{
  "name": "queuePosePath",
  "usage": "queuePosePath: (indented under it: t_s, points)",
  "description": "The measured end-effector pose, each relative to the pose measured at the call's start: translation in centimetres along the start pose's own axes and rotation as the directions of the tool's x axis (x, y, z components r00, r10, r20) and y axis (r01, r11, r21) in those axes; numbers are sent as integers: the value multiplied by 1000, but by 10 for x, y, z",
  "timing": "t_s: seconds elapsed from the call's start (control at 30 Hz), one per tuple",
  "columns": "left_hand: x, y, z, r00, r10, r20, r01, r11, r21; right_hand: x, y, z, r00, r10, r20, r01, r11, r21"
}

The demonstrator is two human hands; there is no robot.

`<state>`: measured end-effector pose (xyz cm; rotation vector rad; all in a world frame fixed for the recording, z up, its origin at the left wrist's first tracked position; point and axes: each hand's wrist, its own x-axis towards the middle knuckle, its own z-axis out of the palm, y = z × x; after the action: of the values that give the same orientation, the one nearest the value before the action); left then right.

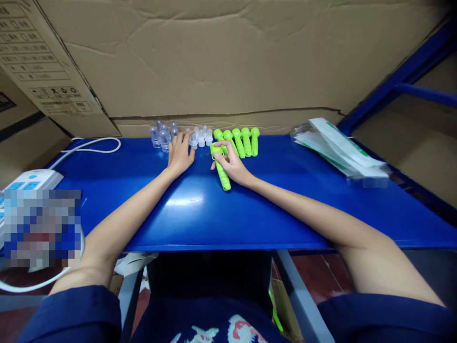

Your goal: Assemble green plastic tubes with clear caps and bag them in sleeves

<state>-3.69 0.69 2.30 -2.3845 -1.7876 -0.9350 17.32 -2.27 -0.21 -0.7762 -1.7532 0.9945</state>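
Your right hand (232, 165) grips a green tube (223, 178) nearside of the green row (246, 142). Your left hand (181, 155) touches clear pieces (202, 138) left of that row; can't tell its grip.

The counter (171, 228) is smooth and glossy, throwing back a bright glare at eight o'clock. At one o'clock, the green tubes (246, 143) look like smooth plastic; at ten, the cups (165, 139) are shiny see-through plastic. The cardboard (214, 62) at twelve is matt and creased. Packets (342, 150) at three have glossy clear film, the power strip (43, 177) at nine smooth plastic, the sleeve (71, 314) at eight matt cloth.
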Motion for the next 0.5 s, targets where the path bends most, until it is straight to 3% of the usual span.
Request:
queuePosePath:
  t_s: [0.5]
  points:
    - [4,-15,14,998,16,-60,-24,991,-133,-1,-8,1,999,45,15,-45,999,-15]
